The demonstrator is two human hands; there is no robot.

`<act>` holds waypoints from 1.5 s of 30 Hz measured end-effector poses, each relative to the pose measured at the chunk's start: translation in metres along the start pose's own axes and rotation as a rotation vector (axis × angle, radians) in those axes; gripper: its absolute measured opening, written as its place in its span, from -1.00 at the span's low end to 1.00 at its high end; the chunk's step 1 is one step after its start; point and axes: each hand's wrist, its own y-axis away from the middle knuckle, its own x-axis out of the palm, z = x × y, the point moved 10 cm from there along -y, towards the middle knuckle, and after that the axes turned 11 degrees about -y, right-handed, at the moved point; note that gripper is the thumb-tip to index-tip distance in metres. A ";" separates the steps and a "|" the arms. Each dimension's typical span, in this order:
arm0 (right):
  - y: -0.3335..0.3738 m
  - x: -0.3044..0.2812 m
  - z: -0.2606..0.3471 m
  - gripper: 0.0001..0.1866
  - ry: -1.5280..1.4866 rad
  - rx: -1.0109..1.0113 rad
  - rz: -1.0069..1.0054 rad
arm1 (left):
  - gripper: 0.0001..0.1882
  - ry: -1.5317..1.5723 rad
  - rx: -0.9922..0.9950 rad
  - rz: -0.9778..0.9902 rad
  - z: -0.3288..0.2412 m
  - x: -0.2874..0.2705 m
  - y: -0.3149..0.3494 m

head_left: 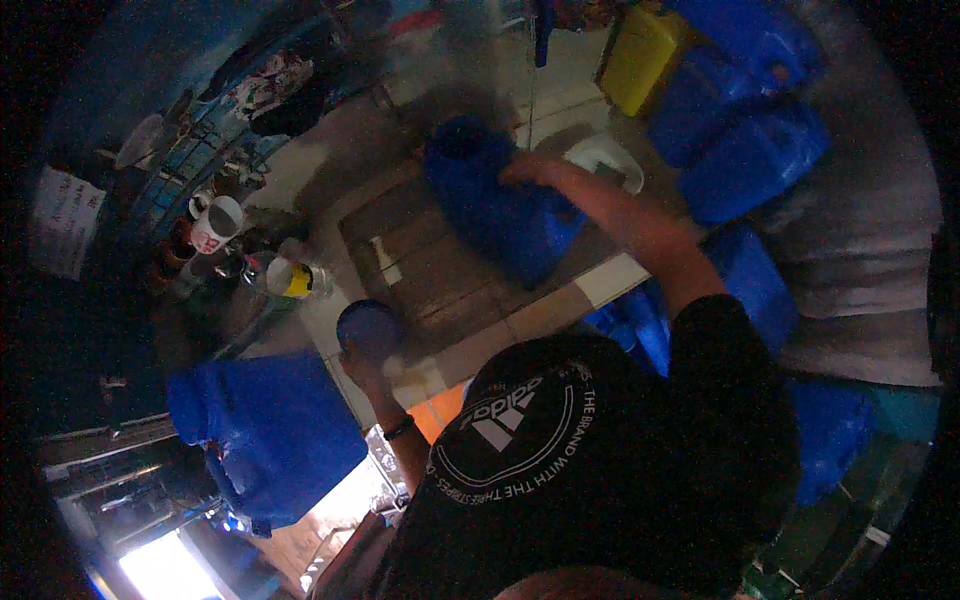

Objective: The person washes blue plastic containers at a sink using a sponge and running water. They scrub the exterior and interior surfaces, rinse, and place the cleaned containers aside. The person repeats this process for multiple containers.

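Note:
Near the middle, a blue plastic container (490, 215) with a dark round opening at its far end stands or leans on the tiled floor; its exact tilt is hard to judge. My right hand (532, 170) reaches across to its upper right side, fingers curled and touching it. A round, dark blue, bowl-like thing (370, 328) is in my left hand (362, 368), over the pale floor tiles. The dim light hides whether anything is inside it. Behind my right hand sits a white tub (610, 160).
Blue jerrycans (757, 160) and a yellow jerrycan (640, 62) stand at the right, beside a grey cloth (860, 290). Another large blue container (280, 435) is at the near left. A white cup (218, 222) and a clear yellow-labelled tub (292, 279) are at the left.

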 end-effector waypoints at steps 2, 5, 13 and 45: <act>-0.009 0.029 -0.020 -0.52 0.017 -0.009 -0.016 | -0.51 0.726 -0.403 0.008 0.039 0.011 0.005; -0.019 0.079 0.002 -0.71 0.287 -0.519 -0.119 | -0.48 0.565 -0.542 -0.017 0.051 0.003 -0.014; -0.006 0.146 -0.024 -0.93 -1.483 0.221 -0.368 | -0.37 0.477 -0.514 0.092 0.003 0.023 -0.059; 0.120 -0.119 -0.012 -0.64 -0.522 -0.628 -0.658 | -0.71 -0.545 1.097 0.326 -0.471 0.288 -0.112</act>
